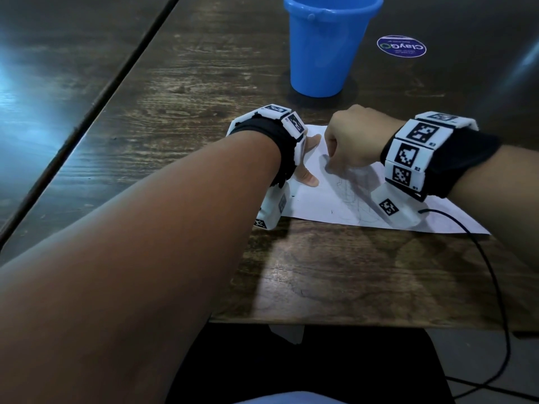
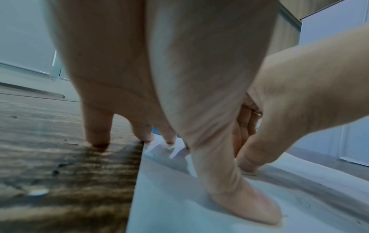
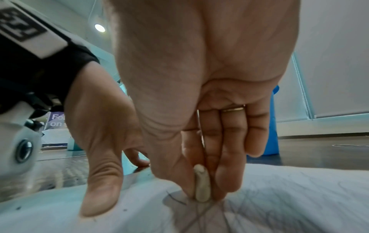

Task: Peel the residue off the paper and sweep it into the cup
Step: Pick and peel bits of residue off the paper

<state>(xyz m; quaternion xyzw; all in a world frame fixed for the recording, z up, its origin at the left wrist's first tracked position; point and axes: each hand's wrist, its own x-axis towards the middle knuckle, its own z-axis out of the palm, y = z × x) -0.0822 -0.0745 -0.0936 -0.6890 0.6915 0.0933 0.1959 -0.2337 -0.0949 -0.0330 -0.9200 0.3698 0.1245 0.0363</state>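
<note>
A white paper with faint pencil scribbles lies on the dark wooden table near its front edge. Behind it stands a blue cup, upright and apart from the paper. My left hand presses flat on the paper's left edge, its thumb on the sheet and its little finger on the wood. My right hand is curled over the paper's middle. It pinches a pale oblong lump between thumb and fingers, with the lump's end touching the paper.
A round purple sticker sits on the table right of the cup. A black cable trails from my right wrist over the table's front edge. Small dark crumbs dot the wood left of the paper. A seam crosses the table at far left.
</note>
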